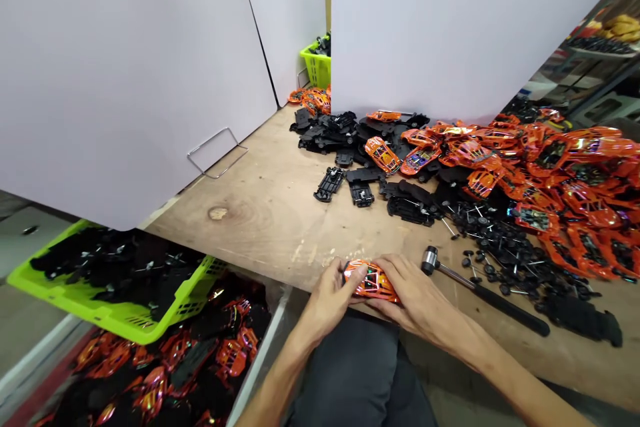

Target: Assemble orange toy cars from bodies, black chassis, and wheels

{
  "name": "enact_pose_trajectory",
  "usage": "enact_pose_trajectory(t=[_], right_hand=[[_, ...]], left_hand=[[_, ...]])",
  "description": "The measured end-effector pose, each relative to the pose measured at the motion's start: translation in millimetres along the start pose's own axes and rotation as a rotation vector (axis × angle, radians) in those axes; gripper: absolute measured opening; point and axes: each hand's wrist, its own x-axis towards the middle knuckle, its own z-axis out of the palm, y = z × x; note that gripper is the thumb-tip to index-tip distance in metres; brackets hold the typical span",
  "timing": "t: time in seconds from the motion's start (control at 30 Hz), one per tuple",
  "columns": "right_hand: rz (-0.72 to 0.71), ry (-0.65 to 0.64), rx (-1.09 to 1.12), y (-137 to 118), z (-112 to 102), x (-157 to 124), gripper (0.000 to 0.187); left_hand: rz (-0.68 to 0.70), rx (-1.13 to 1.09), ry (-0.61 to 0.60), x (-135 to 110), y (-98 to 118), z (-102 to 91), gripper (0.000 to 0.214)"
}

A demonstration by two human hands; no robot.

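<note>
Between both hands, at the table's front edge, is a shiny orange toy car body (374, 281). My left hand (331, 293) grips its left end, with the thumb across the top. Around the right end are the fingers of my right hand (407, 290). The underside of the car body is hidden. To the right of my right hand lies a small hammer (490, 300) with a black grip. Beyond it are several wheel axles (493, 247) in a loose heap. Black toy car chassis (361, 190) lie on the table farther back.
Orange car bodies (590, 173) are piled at the right of the wooden table (265, 213). White panels (125, 80) stand behind and left, one with a wire stand (217, 152). Lower left, a lime basket (100, 320) of black chassis sits above a bin of orange cars (155, 387).
</note>
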Motion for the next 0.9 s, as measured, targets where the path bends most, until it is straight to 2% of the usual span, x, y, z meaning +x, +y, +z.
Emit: enact_pose_trajectory(t=[0.1,0.23,0.3,0.4,0.47,0.57,0.67,0.73,0.8,0.9], right_hand=[[0.011,0.013,-0.070,4.3,10.5,-7.1,0.065],[0.036,0.023,-0.148,0.1,22.5,-11.7,0.078],[0.048,0.032,-0.154,-5.0,20.8,-7.5,0.075],[0.049,0.023,-0.089,-9.9,4.1,-0.8,0.066],[0.071,0.055,0.024,-9.5,-11.0,-3.8,0.064],[0.211,0.208,0.301,-3.8,-22.7,-22.7,0.051],[0.336,0.332,0.567,3.9,-16.0,-46.5,0.032],[0.363,0.356,0.632,8.1,-8.3,-58.0,0.029],[0.368,0.334,0.638,11.2,-3.7,-63.7,0.029],[0.344,0.294,0.662,13.1,-3.8,-63.5,0.027]], left_hand=[[0.029,0.039,0.053,1.0,-4.8,-0.7,0.045],[-0.004,0.067,0.124,6.5,-5.1,2.3,0.046],[0.005,0.098,0.157,7.7,-2.9,4.4,0.047],[0.062,0.120,0.168,3.2,1.3,6.1,0.045],[0.115,0.102,0.146,-2.7,3.8,6.2,0.045],[0.194,0.112,0.050,-9.1,7.5,7.9,0.045],[0.213,0.268,-0.148,-7.0,10.4,14.7,0.036],[0.207,0.409,-0.270,-2.7,8.8,21.2,0.034],[0.237,0.516,-0.284,0.9,2.6,27.5,0.032],[0.360,0.603,-0.193,1.8,-11.2,32.5,0.026]])
